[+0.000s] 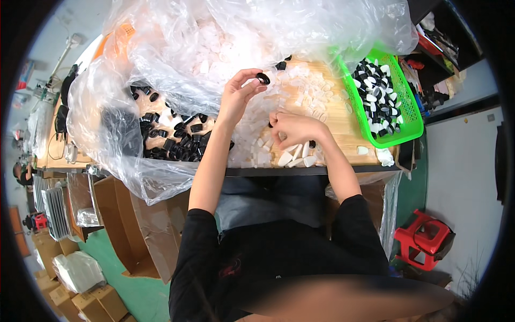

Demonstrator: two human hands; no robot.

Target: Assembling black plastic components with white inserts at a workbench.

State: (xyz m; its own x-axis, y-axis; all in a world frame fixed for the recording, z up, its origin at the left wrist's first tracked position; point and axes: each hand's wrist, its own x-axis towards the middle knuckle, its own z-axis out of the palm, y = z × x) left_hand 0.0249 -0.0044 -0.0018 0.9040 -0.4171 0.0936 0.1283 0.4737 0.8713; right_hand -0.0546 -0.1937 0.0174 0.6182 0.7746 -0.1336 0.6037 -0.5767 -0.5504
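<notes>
Small black oval ring cap (263, 78), glossy, pinched in the left hand (238, 94) grip between thumb and fingertips, raised above the far middle of the wooden tabletop (343, 137). Left forearm angled up, wrist bent. Right hand (294, 127) lying low on the pile of translucent white plastic pieces (268, 153), fingers curled; can't tell if that grip's got anything. More black caps (171, 139) left under the clear plastic bag (161, 59), green basket (410, 115) far right.

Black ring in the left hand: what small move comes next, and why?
Probably bring the right hand up with one white piece to meet the black ring. The left hand pinches the ring raised above the table, while the right rests on the white pile, and the green basket holds black-and-white pieces.
</notes>
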